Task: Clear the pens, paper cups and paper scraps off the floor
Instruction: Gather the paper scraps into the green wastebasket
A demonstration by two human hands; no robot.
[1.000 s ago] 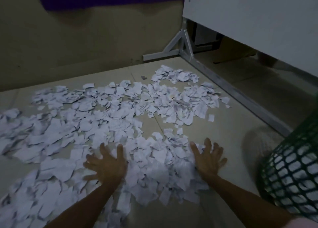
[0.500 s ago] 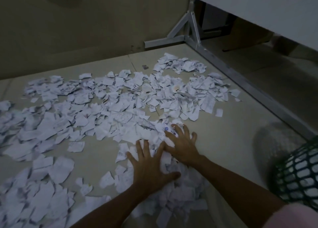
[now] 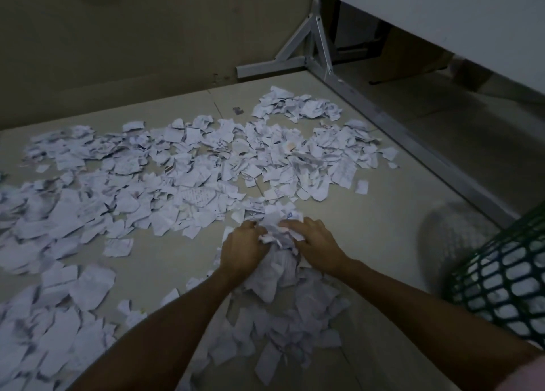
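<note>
Torn white paper scraps (image 3: 188, 184) cover much of the beige floor in dim light. My left hand (image 3: 243, 250) and my right hand (image 3: 317, 244) face each other and squeeze a bunched heap of scraps (image 3: 277, 237) between them, fingers curled into the paper. More loose scraps (image 3: 283, 325) lie under and in front of my forearms. No pens or paper cups show in this view.
A green mesh waste basket (image 3: 501, 287) with paper inside stands at the right edge. A grey metal frame rail (image 3: 413, 142) runs diagonally along the floor under a white tabletop (image 3: 442, 16). A wall closes the far side.
My hands swept inward from wide apart, pushing scraps together, and now clutch a heap between them. A strip of bare floor has opened to the left of my left hand.
</note>
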